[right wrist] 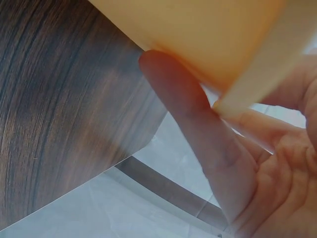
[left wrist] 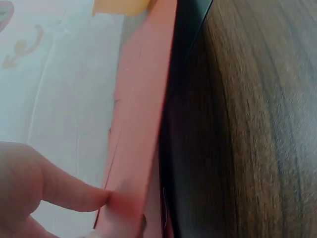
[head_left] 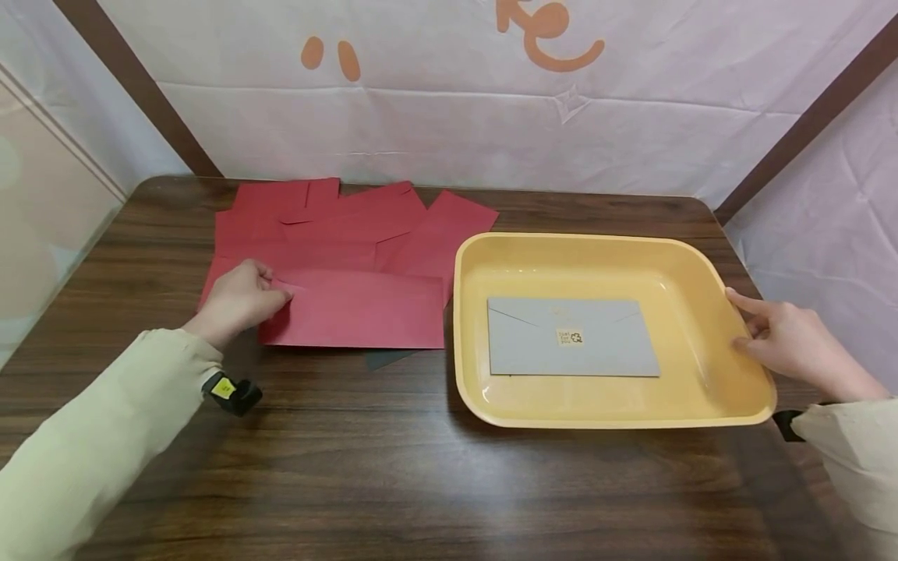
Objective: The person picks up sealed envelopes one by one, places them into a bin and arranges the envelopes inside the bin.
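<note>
My left hand (head_left: 242, 300) pinches the left end of a red envelope (head_left: 365, 312), its edge lifted off the table in the left wrist view. Behind and partly under it spread several more red envelopes (head_left: 351, 214). A dark green corner (head_left: 386, 358) of card or paper pokes out below the held envelope. On the right, my right hand (head_left: 793, 335) grips the right wall of a yellow tray (head_left: 730, 374); in the right wrist view a finger (right wrist: 183, 104) lies under the tray. Inside the tray lies a grey envelope (head_left: 526, 351) with a gold sticker (head_left: 570, 336).
A brown wood-grain table (head_left: 393, 467) carries everything. White printed cloth (head_left: 435, 125) hangs behind its far edge, with brown posts (head_left: 133, 78) at the corners.
</note>
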Demonstrator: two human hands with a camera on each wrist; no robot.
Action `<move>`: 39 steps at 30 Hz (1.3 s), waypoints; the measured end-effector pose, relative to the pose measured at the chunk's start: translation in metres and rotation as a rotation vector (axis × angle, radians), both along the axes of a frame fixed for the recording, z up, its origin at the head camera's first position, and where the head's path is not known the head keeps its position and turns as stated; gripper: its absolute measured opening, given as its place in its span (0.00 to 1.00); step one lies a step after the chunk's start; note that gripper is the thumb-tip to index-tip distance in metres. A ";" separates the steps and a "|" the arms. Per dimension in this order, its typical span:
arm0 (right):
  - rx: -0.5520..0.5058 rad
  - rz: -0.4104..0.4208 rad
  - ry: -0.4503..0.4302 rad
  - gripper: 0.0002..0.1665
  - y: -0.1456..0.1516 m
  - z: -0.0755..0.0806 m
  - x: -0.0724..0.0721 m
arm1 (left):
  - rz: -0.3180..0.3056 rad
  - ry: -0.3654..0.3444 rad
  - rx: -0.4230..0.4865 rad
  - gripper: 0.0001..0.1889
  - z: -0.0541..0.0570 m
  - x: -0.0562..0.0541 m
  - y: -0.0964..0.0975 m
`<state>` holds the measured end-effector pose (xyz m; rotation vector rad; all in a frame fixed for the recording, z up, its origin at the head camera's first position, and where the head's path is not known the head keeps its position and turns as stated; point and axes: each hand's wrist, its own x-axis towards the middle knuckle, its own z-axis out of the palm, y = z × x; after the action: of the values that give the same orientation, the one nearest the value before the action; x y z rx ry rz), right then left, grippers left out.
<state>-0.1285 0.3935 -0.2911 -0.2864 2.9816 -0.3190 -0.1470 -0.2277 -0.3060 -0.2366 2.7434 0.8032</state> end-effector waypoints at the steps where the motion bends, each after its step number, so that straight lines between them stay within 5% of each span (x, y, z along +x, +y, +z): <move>1: -0.001 -0.001 0.000 0.41 0.000 0.000 0.000 | 0.011 0.011 0.007 0.28 -0.001 0.001 0.001; 10: -0.011 -0.013 -0.016 0.42 -0.001 0.001 0.000 | 0.082 0.104 0.170 0.25 0.000 0.005 0.004; 19: -0.009 -0.024 -0.021 0.42 -0.001 0.001 0.001 | 0.154 0.237 0.234 0.25 0.010 0.012 0.009; 31: -0.004 -0.037 -0.038 0.42 -0.003 0.001 0.000 | 0.204 0.301 0.256 0.26 0.020 0.013 -0.002; 39: 0.000 -0.041 -0.039 0.42 -0.002 0.001 0.000 | 0.232 0.264 0.344 0.27 0.024 0.012 0.005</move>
<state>-0.1281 0.3910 -0.2899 -0.2166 2.9523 -0.3247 -0.1349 -0.2231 -0.2816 -0.4061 2.7822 1.4430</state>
